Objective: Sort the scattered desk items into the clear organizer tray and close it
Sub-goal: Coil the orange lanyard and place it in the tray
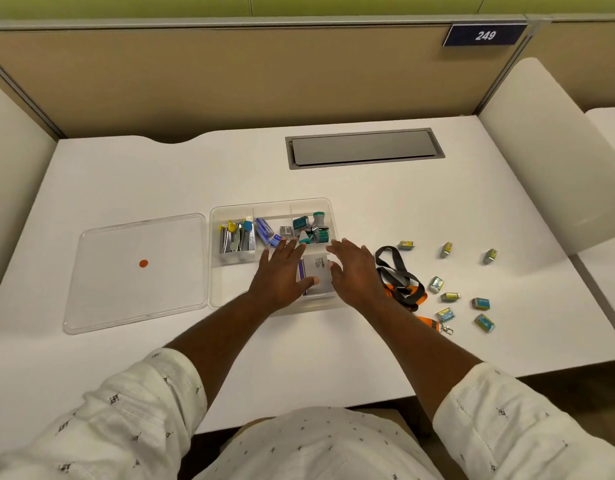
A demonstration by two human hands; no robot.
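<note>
The clear organizer tray (pixel 230 299) sits mid-desk, its back compartments holding staplers (pixel 235 237), staple boxes (pixel 264 232) and teal stamps (pixel 311 228). A white card box (pixel 318 271) stands in the front compartment. My left hand (pixel 282 275) rests on the box's left side with its thumb against it. My right hand (pixel 354 271) touches the box's right side, fingers spread. The clear lid (pixel 136 271) with an orange dot lies flat left of the tray. A black-and-orange lanyard (pixel 399 278) and several small erasers (pixel 448 296) lie scattered to the right.
A grey cable hatch (pixel 365 147) is set into the desk behind the tray. Beige partition walls close off the back and both sides. More erasers (pixel 489 256) lie toward the right edge.
</note>
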